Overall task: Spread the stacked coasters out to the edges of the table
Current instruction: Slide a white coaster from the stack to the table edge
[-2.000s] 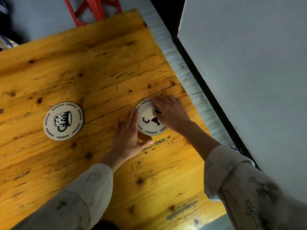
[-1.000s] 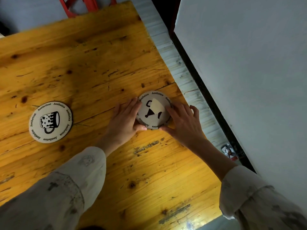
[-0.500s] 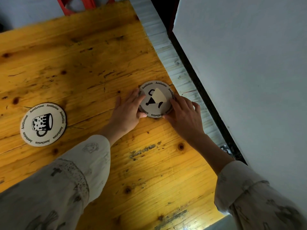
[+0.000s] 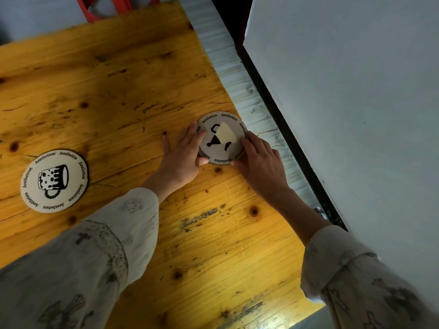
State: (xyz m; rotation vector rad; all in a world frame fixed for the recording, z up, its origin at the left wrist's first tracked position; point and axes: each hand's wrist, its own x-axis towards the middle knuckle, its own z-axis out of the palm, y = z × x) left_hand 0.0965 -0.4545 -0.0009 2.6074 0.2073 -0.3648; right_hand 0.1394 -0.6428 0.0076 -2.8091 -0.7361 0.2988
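- Your left hand (image 4: 183,157) lies flat on the table (image 4: 118,91), fingers spread, fingertips (image 4: 202,134) and thumb against the left rim of the coaster (image 4: 221,138).
- Your right hand (image 4: 259,162) touches the coaster's right rim, fingers bent and close together, thumb at the lower edge; can't tell if it pinches or just pushes.
- Coaster sits between both hands, flat on the wood, right at the table's right edge, beside the pale strip (image 4: 237,74).
- It's round, white, with a cup drawing and "Aesthetics" around the rim. Can't tell if more lie stacked under it.
- Second coaster (image 4: 54,181), mug drawing, lies flat well apart to the left, near the frame's left side, no hand on it.
- Both sleeves (image 4: 95,245) are pale with dark prints.
- Red chair (image 4: 114,7) shows past the table's far edge; grey wall (image 4: 344,103) on the right.
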